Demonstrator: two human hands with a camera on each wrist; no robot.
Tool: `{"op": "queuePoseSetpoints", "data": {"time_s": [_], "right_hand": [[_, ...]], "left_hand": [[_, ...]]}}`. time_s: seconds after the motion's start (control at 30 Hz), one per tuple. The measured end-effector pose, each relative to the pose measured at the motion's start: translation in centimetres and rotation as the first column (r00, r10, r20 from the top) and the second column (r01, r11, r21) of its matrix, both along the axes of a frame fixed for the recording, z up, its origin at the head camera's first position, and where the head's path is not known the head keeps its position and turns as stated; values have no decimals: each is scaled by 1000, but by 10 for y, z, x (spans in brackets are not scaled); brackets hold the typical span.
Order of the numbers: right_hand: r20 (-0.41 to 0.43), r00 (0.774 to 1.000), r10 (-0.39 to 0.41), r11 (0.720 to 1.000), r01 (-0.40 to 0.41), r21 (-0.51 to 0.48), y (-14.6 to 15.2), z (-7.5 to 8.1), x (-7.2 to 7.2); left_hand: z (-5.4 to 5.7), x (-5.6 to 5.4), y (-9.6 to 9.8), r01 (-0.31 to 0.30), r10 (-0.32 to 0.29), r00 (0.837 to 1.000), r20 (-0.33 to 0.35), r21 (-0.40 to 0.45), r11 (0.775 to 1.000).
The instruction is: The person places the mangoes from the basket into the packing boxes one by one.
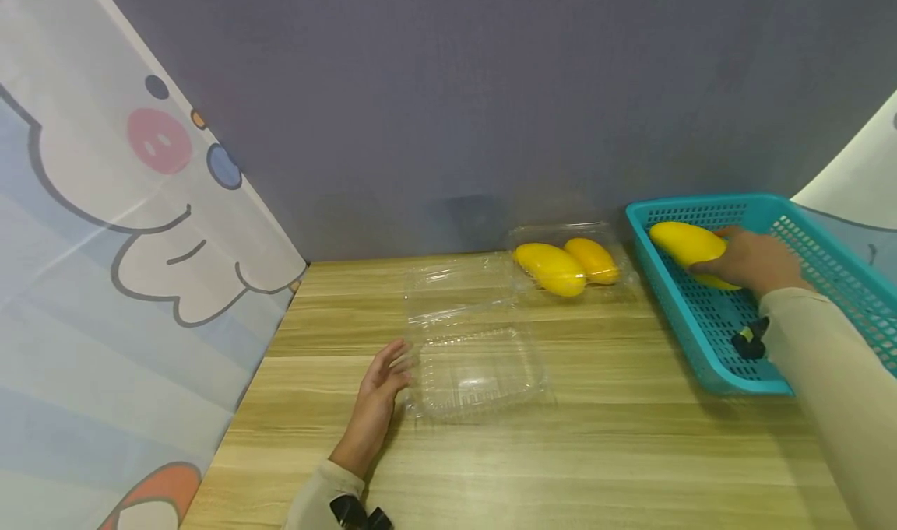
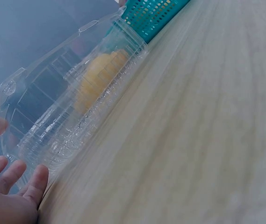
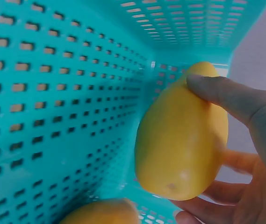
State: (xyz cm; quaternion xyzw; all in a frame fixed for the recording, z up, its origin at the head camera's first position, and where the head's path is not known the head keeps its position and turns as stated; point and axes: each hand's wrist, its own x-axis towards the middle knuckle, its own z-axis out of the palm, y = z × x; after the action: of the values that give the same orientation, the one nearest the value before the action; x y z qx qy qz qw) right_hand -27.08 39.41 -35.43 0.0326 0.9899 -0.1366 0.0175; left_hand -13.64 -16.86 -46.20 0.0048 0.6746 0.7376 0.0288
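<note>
My right hand [image 1: 760,264] is inside the teal basket, thumb on one side of a yellow mango [image 1: 683,242] and fingers round the other. The right wrist view shows this mango [image 3: 182,140] close up, with part of a second mango [image 3: 102,212] lower in the basket. On the table, my left hand [image 1: 378,378] is at the left edge of a clear plastic clamshell box [image 1: 483,374]. Its fingers are spread and relaxed, with the fingertips right at the box's side. The box lies unfolded, lid [image 1: 459,285] toward the wall, with nothing in it.
Another clear box [image 1: 624,281] holding two mangoes [image 1: 550,269] stands at the back, beside the teal basket [image 1: 715,378]. A grey wall panel [image 1: 448,110] rises behind the wooden table [image 1: 589,460]. A cartoon-printed sheet [image 1: 91,281] hangs at the left.
</note>
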Motion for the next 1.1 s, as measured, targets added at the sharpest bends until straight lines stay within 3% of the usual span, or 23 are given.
{"op": "queuePoseSetpoints", "data": {"time_s": [0.6, 0.8, 1.1], "right_hand": [[-141, 987, -70, 997, 65, -35, -19, 26, 26], [-205, 972, -117, 993, 109, -53, -28, 37, 38], [-254, 957, -140, 986, 110, -129, -36, 49, 51]], "left_hand": [[1, 4, -1, 25, -25, 1000, 12, -20, 999], [2, 6, -3, 31, -31, 999, 27, -11, 999], [4, 9, -7, 26, -26, 1000, 9, -17, 1000]]}}
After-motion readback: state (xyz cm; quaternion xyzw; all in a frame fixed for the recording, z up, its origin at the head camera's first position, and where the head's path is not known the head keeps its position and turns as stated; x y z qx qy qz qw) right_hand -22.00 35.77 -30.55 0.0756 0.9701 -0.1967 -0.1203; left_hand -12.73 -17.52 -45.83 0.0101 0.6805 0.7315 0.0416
